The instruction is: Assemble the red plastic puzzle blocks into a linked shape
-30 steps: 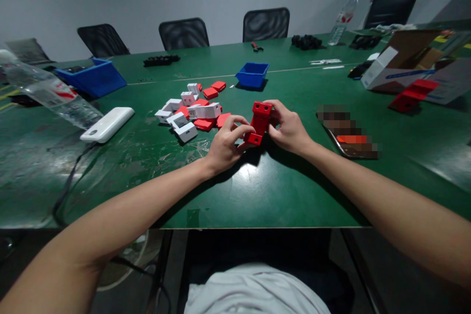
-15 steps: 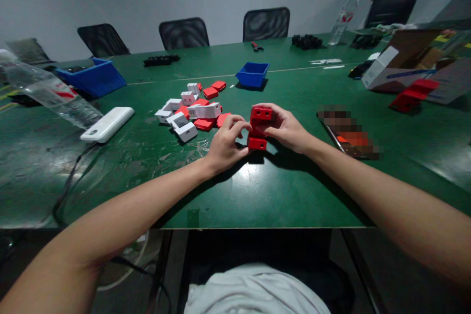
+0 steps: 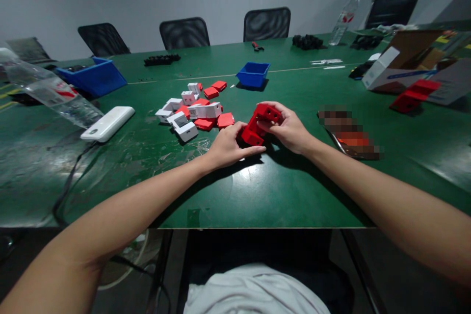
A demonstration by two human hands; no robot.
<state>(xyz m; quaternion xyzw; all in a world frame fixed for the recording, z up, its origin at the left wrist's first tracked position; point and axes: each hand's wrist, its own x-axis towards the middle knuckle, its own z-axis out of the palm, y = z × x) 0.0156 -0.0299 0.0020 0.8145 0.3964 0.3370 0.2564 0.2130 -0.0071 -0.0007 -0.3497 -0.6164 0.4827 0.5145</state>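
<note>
A red plastic bracket (image 3: 252,130) with a raised block at each end and round holes is held tilted just above the table. My right hand (image 3: 289,127) is closed around its upper end, thumb across the front. Around the lower end is my left hand (image 3: 230,146), its thumb stretched along the underside and its fingers partly hidden behind the part. Left of my hands lies a loose pile of white U-shaped brackets (image 3: 186,131) and flat red pieces (image 3: 225,119).
Beyond the pile sits a small blue bin (image 3: 253,76). A phone (image 3: 349,140) lies to the right, near another red bracket (image 3: 415,95) and an open carton (image 3: 401,66). At left are a white power bank (image 3: 108,124), a plastic bottle (image 3: 55,91) and a larger blue bin (image 3: 93,78).
The red bracket has turned upright and then tilted, its top leaning right. My right thumb has come over its front. My left hand has shifted from a pinch to a stretched thumb beneath it.
</note>
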